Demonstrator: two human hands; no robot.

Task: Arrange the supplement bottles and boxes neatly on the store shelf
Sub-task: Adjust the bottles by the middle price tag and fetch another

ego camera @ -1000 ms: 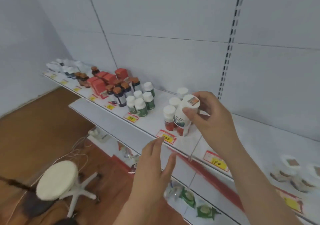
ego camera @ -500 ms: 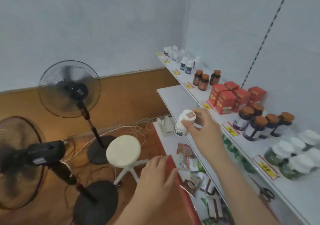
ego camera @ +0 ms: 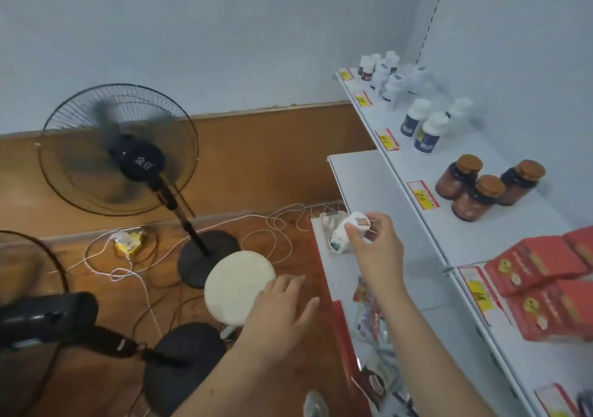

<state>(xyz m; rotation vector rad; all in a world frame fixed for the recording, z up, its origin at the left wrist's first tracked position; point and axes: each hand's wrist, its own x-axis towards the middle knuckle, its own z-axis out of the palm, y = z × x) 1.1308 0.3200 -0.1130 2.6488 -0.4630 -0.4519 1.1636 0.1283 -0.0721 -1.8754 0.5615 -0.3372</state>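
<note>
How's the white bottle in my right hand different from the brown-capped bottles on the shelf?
The white bottle has a pale body and a white cap; the brown-capped bottles are dark amber. The white bottle is tilted, pinched in the right hand; the brown-capped bottles stand upright on the shelf. Both have round screw caps.

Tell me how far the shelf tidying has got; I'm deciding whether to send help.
Done, it seems: amber bottles and dark-labelled bottles stand upright in groups on the top shelf. In hand: the right hand grips a white bottle; the left hand is empty. Left: placing that bottle; the red boxes lie unevenly.
</note>
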